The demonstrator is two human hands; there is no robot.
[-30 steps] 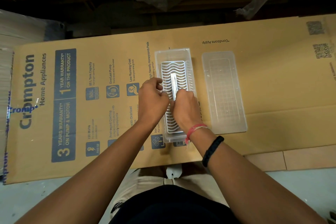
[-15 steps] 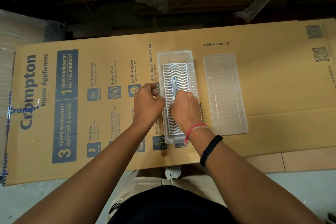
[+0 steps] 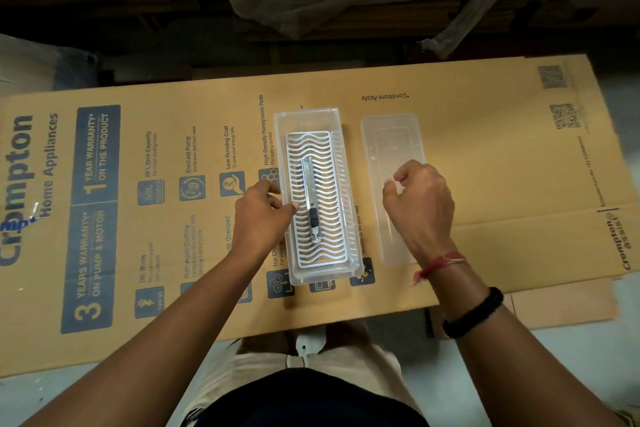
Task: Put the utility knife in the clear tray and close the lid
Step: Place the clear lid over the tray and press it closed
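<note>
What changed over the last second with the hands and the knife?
The right hand let go of the utility knife and moved right, over the lid. The left hand drew back to the left rim of the clear tray. The knife lies on the white grid, the lid still off beside the tray.

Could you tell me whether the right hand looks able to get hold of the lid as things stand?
Probably yes. The right hand hovers over the lid, fingers curled and empty. The lid lies flat on the cardboard beside the clear tray, with nothing on it.
</note>
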